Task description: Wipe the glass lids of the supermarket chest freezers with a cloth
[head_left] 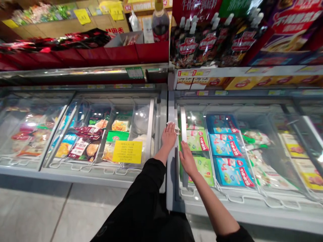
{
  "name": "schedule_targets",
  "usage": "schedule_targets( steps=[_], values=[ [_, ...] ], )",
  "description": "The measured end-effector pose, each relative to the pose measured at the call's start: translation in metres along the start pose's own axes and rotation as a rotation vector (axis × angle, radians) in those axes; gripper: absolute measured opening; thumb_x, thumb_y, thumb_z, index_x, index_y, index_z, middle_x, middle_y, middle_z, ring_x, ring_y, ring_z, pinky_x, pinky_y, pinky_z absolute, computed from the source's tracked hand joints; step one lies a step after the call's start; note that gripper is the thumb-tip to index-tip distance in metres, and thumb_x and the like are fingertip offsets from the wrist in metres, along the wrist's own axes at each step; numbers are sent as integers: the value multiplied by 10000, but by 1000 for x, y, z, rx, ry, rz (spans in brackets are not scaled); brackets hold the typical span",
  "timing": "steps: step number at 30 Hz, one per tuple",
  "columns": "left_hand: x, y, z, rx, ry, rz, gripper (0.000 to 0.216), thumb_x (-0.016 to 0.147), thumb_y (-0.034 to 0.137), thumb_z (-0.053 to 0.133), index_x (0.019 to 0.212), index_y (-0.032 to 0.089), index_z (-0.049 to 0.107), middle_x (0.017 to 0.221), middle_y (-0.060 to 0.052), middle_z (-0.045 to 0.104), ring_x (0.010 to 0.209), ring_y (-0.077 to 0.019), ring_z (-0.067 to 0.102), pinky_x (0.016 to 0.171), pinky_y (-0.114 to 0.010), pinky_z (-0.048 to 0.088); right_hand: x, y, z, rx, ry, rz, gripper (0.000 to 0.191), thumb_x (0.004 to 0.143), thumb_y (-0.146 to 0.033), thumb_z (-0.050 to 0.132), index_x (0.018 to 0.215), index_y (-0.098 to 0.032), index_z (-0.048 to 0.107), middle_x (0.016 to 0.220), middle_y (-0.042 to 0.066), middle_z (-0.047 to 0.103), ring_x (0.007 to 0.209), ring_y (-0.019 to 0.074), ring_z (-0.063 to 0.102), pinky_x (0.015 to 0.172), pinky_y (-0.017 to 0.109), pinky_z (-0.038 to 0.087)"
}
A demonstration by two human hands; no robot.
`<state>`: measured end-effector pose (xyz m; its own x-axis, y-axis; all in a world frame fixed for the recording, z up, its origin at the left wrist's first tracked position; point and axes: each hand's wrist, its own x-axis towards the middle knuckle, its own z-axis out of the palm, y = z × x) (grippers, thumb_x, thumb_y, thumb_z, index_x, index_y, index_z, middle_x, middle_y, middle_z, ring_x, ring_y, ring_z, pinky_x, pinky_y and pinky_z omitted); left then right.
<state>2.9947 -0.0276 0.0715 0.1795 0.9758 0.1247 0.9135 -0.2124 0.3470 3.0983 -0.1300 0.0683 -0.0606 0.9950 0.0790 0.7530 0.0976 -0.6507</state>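
My left hand (169,136) presses a crumpled white cloth or tissue (174,127) onto the grey edge where two chest freezers meet; its fingers lie over part of it. Just to the right, my right hand (188,158) rests along the white handle strip (183,126) of the right freezer's glass lid, fingers stretched forward. Under that glass lie green boxes (196,140) and blue boxes (225,145) in wire compartments.
The left freezer holds frozen food bags (85,148) under glass, with a yellow notice (128,152) on its lid. Shelves behind carry dark spouted pouches (188,47) and a dark bottle (160,25). Grey floor tiles (27,205) show below.
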Motion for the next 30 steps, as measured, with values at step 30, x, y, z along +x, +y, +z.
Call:
schedule_targets(
  steps=[30],
  values=[
    [-108, 13, -10, 108, -147, -100, 595, 790, 218, 278, 1271, 328, -55, 1305, 118, 87, 1196, -96, 65, 1019, -314, 207, -6, 6, -15, -15, -79, -13, 520, 778, -204, 263, 1276, -290, 139, 1325, -115, 106, 1215, 108, 20, 1017, 406, 195]
  ],
)
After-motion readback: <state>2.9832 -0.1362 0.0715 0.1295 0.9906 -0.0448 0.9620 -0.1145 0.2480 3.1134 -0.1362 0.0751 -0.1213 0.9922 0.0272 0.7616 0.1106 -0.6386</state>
